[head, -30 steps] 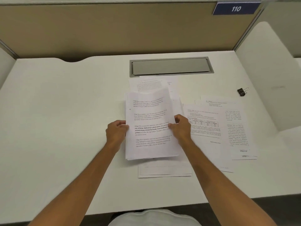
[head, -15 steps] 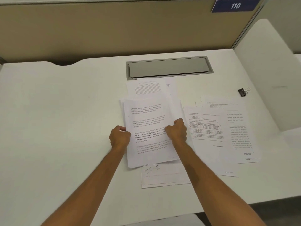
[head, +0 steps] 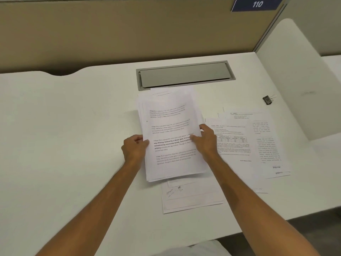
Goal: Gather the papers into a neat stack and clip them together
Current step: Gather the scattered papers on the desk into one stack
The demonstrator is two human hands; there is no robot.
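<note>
Paper is gathered into a loose stack (head: 171,137) at the middle of the white desk (head: 73,126), and it is held by both hands. The stack's left edge is pinched by the left hand (head: 135,148), fingers curled shut around it with the thumb on top. The right edge is gripped by the right hand (head: 206,140), thumb pressed on the printed top page and the other fingers wrapped behind the sheets. The sheets are not yet squared (several edges are fanned out at the top and along the bottom). Printed paragraphs, one partly in bold, can be read on the top page.

More sheets are left lying flat. One sheet with handwriting (head: 191,198) is seen just below the stack, partly covered by it. A spread of overlapping printed pages (head: 254,145) is laid to the right, just beside the right hand; a small table is printed on one of them.

A black binder clip (head: 268,99) is set well apart from the stack, at the far right of the desk near the white side panel (head: 295,80). A grey cable hatch (head: 185,74) is set into the desk just beyond the stack. A blue sign reading 110 (head: 257,4) is fixed to the beige partition.
</note>
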